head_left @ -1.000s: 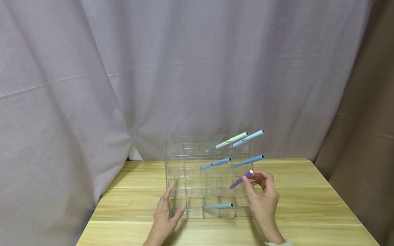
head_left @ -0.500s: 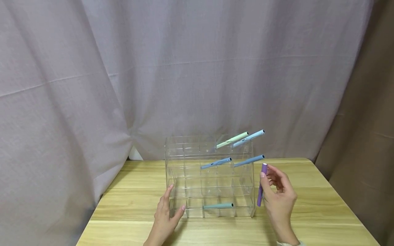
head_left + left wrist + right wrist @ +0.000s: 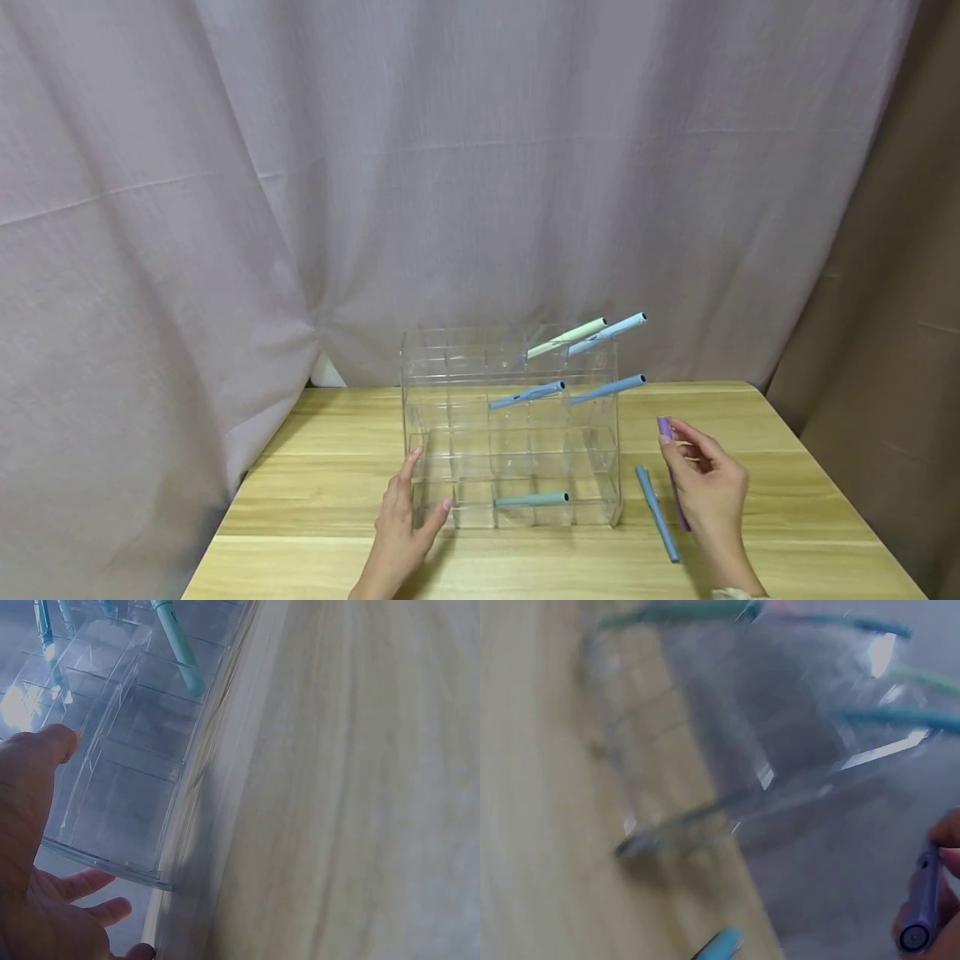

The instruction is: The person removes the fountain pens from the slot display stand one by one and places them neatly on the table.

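In the head view, my right hand pinches a purple pen near its upper end, to the right of the clear acrylic rack. The pen slants down behind the fingers, its lower tip close to a blue pen on the table. The right wrist view has the purple pen between thumb and fingers at the right edge. My left hand rests at the rack's left side, thumb over the front and fingers outside the side wall. In the left wrist view those fingers look loosely extended.
Several pens stick out of the rack: a pale green one, a light blue one, two blue ones, and a teal one in the bottom row. The wooden table meets a grey curtain behind.
My right hand has drawn the purple pen away from the rack's front and carried it right and down. The blue pen on the table has come into view. The left hand stays put.
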